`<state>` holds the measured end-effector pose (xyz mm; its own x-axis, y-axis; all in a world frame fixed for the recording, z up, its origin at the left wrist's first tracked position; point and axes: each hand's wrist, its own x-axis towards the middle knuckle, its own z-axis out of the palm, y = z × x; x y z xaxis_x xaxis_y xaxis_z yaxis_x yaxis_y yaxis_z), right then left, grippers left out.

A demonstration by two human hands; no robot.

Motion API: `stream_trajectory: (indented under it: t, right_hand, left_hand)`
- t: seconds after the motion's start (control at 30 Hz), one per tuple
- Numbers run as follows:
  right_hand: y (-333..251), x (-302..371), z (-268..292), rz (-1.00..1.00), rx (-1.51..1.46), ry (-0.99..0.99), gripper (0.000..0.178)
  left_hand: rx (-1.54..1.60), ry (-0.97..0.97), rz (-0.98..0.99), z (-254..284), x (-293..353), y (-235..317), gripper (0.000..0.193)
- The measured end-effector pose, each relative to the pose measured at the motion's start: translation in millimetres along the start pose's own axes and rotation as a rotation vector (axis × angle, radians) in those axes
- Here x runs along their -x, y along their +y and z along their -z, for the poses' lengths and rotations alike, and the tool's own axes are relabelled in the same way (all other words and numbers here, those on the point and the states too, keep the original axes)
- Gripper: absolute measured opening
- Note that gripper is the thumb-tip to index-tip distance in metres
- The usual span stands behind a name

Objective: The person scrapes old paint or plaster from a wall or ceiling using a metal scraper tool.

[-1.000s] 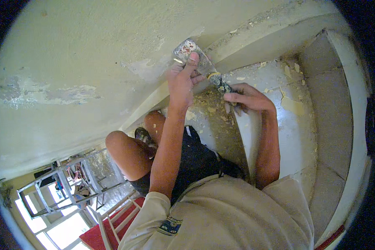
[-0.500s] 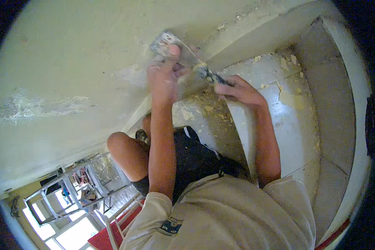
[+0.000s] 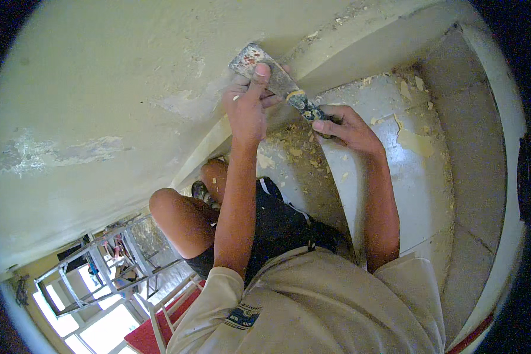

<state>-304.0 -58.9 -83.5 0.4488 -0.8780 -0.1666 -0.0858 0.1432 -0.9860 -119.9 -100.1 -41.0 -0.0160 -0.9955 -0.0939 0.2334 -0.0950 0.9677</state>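
Note:
A paint scraper (image 3: 277, 76) with a wide, paint-specked metal blade lies slantwise between my hands, its blade up against the pale wall (image 3: 118, 76). My left hand (image 3: 251, 109) pinches the blade, thumb on top and fingers beneath. Around the dark, paint-crusted handle, my right hand (image 3: 349, 128) is closed. Bare, flaked patches (image 3: 41, 153) show on the wall to the left, and a roughened strip runs along its base near the blade.
Paint flakes (image 3: 416, 138) litter the light tiled steps (image 3: 389, 194) to the right. A grey tiled riser (image 3: 472, 147) curves along the far right. At lower left stand a metal ladder (image 3: 94, 265), a red surface (image 3: 159, 324) with a pale railing, and bright windows (image 3: 106, 330).
Both hands and the scraper have shifted slightly right. My left hand and the blade, blurred before, now look sharper. The grip of both hands is the same.

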Motion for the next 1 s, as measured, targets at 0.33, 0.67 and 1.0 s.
stream_trajectory:
  t: [0.33,0.67,1.0]
  right_hand:
    - [12.0,-12.8,-12.0,0.067,-0.304,0.316,0.029]
    - [0.2,-0.9,-0.1,-0.116,-0.035,-0.174,0.036]
    - [6.8,-5.1,-0.9,-0.138,-0.058,-0.019,0.041]
  left_hand:
    - [0.128,0.094,-0.115,-7.3,-8.1,16.3,0.031]
    - [-0.054,0.037,0.064,6.0,4.3,-2.2,0.033]
    - [-0.083,0.057,-0.018,-10.3,4.3,14.3,0.038]
